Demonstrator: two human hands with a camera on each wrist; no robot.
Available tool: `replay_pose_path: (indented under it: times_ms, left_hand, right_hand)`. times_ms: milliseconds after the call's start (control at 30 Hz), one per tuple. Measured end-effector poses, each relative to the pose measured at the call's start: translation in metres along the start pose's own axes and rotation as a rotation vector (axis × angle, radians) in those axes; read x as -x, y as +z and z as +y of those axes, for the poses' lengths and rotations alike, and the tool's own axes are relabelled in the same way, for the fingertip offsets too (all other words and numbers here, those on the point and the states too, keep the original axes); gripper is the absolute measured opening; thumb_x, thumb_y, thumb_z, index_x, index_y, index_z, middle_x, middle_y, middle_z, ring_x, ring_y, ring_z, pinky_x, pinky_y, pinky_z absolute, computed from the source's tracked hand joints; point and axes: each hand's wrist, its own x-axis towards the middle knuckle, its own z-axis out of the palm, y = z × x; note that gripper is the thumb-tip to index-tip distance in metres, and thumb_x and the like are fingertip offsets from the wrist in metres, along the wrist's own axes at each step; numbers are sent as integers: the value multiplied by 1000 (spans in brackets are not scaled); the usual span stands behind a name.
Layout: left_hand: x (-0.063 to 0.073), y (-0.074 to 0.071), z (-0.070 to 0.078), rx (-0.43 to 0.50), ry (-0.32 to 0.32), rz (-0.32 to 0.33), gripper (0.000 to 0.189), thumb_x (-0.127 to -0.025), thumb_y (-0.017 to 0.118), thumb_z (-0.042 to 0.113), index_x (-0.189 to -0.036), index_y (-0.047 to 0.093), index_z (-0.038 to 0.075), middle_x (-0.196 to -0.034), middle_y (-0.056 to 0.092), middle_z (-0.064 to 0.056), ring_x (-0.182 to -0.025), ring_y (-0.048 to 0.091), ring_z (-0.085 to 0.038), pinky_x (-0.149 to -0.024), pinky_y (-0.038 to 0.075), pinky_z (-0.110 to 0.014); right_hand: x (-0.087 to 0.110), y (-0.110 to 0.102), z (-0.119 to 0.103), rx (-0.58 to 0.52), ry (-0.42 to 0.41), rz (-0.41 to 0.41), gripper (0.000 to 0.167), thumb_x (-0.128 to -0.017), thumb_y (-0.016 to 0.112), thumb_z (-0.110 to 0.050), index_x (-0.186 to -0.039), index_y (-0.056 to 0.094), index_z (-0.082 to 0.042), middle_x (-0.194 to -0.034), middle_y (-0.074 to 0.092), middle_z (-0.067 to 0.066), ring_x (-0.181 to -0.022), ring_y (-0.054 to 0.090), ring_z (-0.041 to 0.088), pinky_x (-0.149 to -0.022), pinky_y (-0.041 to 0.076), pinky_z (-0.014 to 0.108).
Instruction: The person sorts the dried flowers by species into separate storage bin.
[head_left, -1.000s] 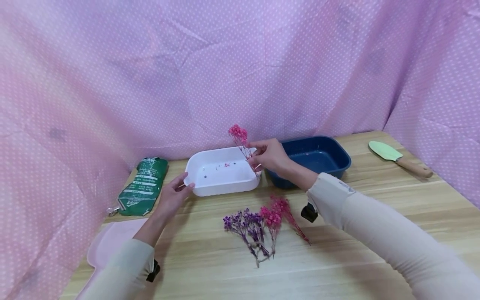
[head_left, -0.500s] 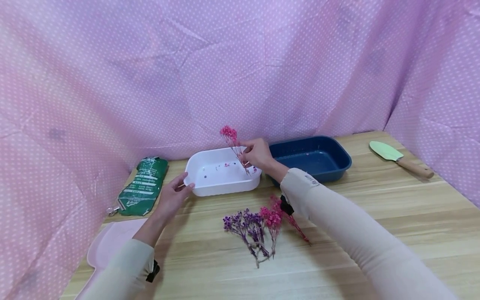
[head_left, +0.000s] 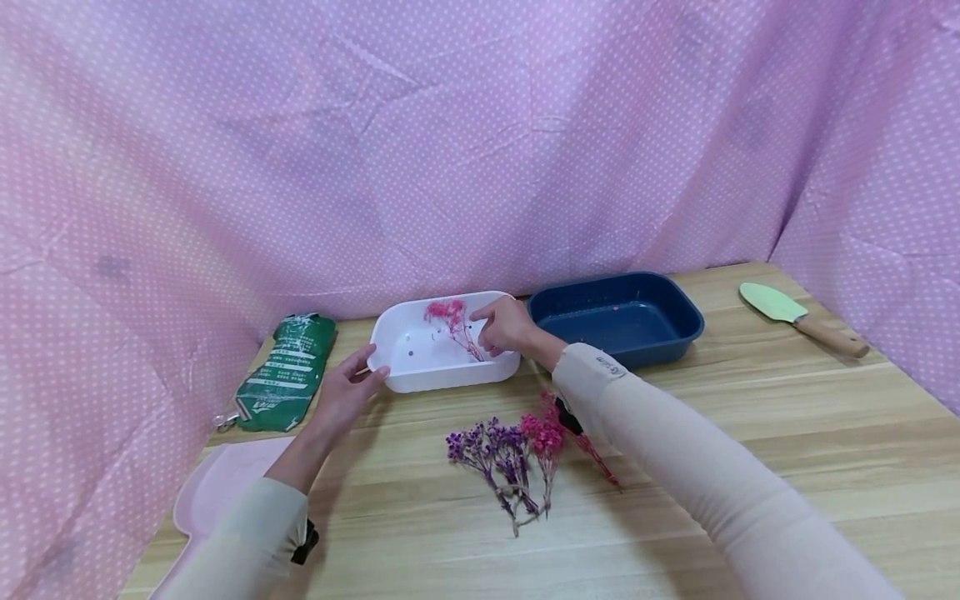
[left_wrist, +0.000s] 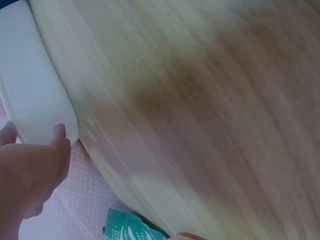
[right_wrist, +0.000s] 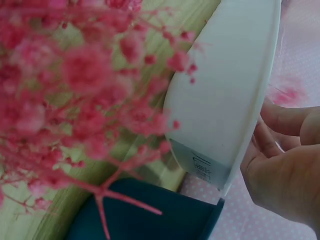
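My left hand (head_left: pixel 348 387) holds the left end of a white rectangular planter tray (head_left: pixel 453 377), thumb and fingertips at its rim. The left wrist view shows the same fingers around the tray's end. Inside the tray, a sprig of pink dried flowers (head_left: pixel 447 312) slants with its stems toward the front right. Over the tray's right side is my right hand (head_left: pixel 508 323), index finger extended and the fingertips beside the stems. In front of the tray lie purple dried flowers (head_left: pixel 491 450) and more pink dried flowers (head_left: pixel 546 437), which fill the right wrist view's left side.
A dark blue tub (head_left: pixel 675 342) stands to the right of the white tray. Farther right lies a green-bladed trowel (head_left: pixel 772 302) with a wooden handle. On the left are a green packet (head_left: pixel 288 379) and a pale pink flat item (head_left: pixel 232 475). A pink dotted cloth (head_left: pixel 480 150) hangs behind.
My right hand has moved left and slightly down over the white tray. The pink sprig it pinched upright has dropped and tipped into the tray. My left hand has stayed in place.
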Motion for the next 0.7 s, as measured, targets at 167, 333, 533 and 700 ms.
replay_pose_path:
  times_ms: [167, 333, 533, 700]
  left_hand:
    - [-1, -1, -1, -8, -7, -3, 64, -97, 59, 28, -152, 29, 14, -150, 37, -16, -132, 42, -31, -106, 41, -40]
    - [-1, -2, -2, 5, 13, -9, 65, -97, 59, 28, -152, 29, 12, -148, 38, -18, -130, 44, -30, -103, 43, -38]
    - [0, -2, -4, -1, 26, -2, 65, -96, 60, 28, -152, 30, 12, -146, 40, -19, -128, 45, -30, -101, 45, -35]
    - [0, -1, -4, 0, 30, -3, 66, -96, 60, 29, -151, 30, 11, -146, 41, -19, -128, 46, -30, -101, 45, -35]
  right_hand:
    - [4, -7, -4, -39, -40, 7, 42, -85, 63, 8, -127, 61, 1, -94, 70, 24, -81, 68, 32, -71, 59, 37]
    - [15, -20, -10, -88, -90, 15, 39, -88, 64, 3, -126, 61, 2, -98, 69, 22, -81, 69, 29, -74, 59, 41]
    - [37, -39, -13, -178, -147, 9, 40, -89, 66, -1, -128, 59, 2, -102, 67, 21, -77, 69, 26, -76, 58, 45]
    - [61, -57, -3, -240, -179, -1, 41, -89, 66, 0, -129, 57, 3, -103, 64, 21, -86, 68, 30, -76, 59, 43]
